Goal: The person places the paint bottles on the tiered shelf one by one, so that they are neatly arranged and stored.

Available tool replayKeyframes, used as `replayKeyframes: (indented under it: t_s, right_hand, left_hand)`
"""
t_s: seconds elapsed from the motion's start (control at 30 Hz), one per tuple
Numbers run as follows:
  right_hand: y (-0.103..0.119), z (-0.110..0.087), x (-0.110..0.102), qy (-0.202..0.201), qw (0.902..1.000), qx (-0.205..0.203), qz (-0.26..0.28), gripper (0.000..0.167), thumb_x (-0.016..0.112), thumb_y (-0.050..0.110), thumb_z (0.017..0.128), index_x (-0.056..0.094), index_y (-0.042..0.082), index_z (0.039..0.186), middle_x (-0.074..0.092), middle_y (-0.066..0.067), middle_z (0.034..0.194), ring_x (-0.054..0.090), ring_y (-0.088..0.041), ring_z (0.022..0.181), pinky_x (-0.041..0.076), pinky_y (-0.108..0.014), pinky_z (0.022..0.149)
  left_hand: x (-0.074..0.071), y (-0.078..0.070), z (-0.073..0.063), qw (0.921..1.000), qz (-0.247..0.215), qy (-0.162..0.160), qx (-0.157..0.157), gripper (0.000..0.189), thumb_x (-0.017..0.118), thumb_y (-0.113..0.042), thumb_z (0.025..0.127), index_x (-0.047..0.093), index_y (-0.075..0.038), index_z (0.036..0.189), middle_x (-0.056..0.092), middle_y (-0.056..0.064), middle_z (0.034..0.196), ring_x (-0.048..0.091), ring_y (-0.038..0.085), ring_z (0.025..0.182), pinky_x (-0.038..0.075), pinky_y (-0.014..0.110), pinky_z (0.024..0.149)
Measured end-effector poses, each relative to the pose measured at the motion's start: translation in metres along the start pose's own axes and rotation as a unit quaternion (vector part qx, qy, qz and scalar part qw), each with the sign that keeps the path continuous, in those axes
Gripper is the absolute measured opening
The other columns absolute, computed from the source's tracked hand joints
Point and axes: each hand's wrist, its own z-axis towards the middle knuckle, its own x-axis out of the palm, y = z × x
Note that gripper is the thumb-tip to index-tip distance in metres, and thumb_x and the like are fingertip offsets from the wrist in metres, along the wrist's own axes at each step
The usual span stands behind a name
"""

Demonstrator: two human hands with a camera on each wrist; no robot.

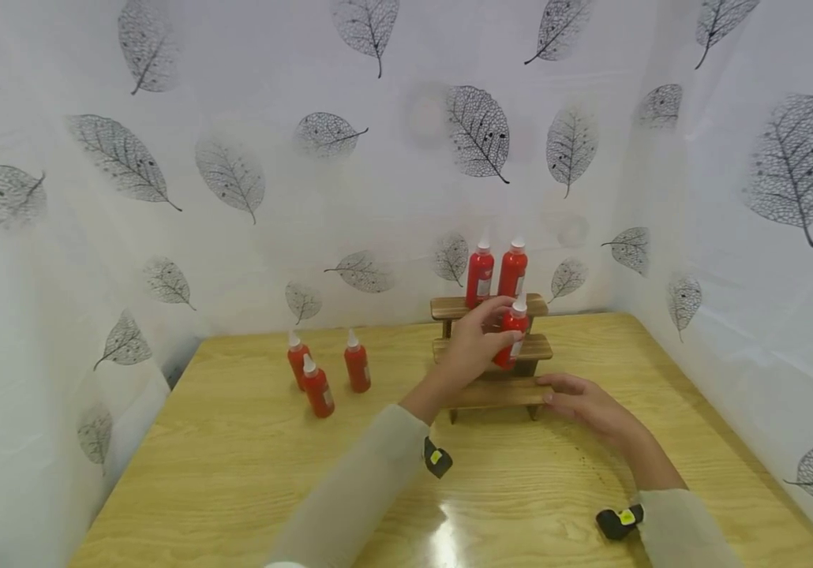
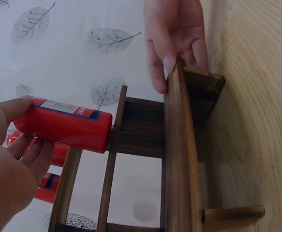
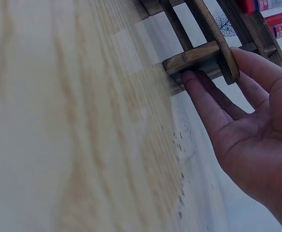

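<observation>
A red squeeze bottle [image 1: 517, 321] with a white pointed cap is held in my left hand [image 1: 472, 345], thumb on one side and fingers on the other. In the left wrist view, the base of this bottle [image 2: 78, 128] is close to the middle step of a dark wooden tiered stand [image 2: 182, 145]; whether they touch cannot be told. My right hand [image 1: 586, 406] grips the right end of the lowest step [image 1: 495, 392]. The right wrist view shows the thumb at the step's edge and fingers [image 3: 203, 99] beneath. Two more red bottles [image 1: 479, 276] stand on the top step.
Several things stand on the wood-grain table [image 1: 236, 473]: left of the stand are three red bottles, one nearer [image 1: 318, 392], one behind it [image 1: 297, 359] and one to the right [image 1: 357, 367]. White leaf-print sheeting [image 1: 257, 260] encloses the table's back and sides.
</observation>
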Motion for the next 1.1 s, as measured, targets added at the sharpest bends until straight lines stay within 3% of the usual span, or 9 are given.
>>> replayKeyframes:
  t_s: [0.23,0.5,0.83,1.1]
  right_hand:
    - [0.001,0.0,0.002,-0.005,0.9999,0.004,-0.01,0.053,0.06,0.025,0.102,0.047,-0.003,0.145,0.039,-0.03,0.153,0.056,-0.02,0.127,0.051,-0.025,0.102]
    - [0.0,0.0,0.001,-0.006,1.0,0.005,-0.002,0.053,0.061,0.024,0.101,0.047,-0.003,0.144,0.04,-0.029,0.152,0.058,-0.015,0.124,0.051,-0.025,0.102]
    - [-0.001,0.002,0.0,-0.003,1.0,-0.002,-0.004,0.054,0.061,0.023,0.101,0.045,-0.004,0.145,0.04,-0.029,0.152,0.057,-0.021,0.127,0.051,-0.027,0.104]
    - [-0.001,0.001,-0.001,-0.002,1.0,0.003,-0.004,0.054,0.06,0.023,0.102,0.044,-0.004,0.146,0.038,-0.031,0.153,0.055,-0.025,0.13,0.05,-0.027,0.104]
  left_hand:
    - [0.012,-0.001,0.015,0.9995,0.021,-0.017,-0.017,0.049,0.075,-0.019,0.092,0.058,-0.027,0.138,0.068,-0.004,0.129,0.065,0.011,0.108,0.056,0.036,0.095]
    - [0.018,0.0,0.025,0.9993,0.019,-0.029,-0.011,0.049,0.072,-0.017,0.094,0.056,-0.027,0.14,0.065,-0.003,0.132,0.064,0.013,0.116,0.054,0.038,0.102]
    - [0.02,0.002,0.028,0.9991,0.013,-0.036,-0.02,0.051,0.071,-0.018,0.095,0.054,-0.029,0.141,0.064,-0.002,0.135,0.063,0.014,0.119,0.053,0.039,0.103]
    - [0.018,0.002,0.026,0.9993,0.017,-0.031,-0.009,0.053,0.071,-0.017,0.095,0.053,-0.023,0.144,0.064,-0.002,0.136,0.061,0.017,0.126,0.051,0.037,0.105]
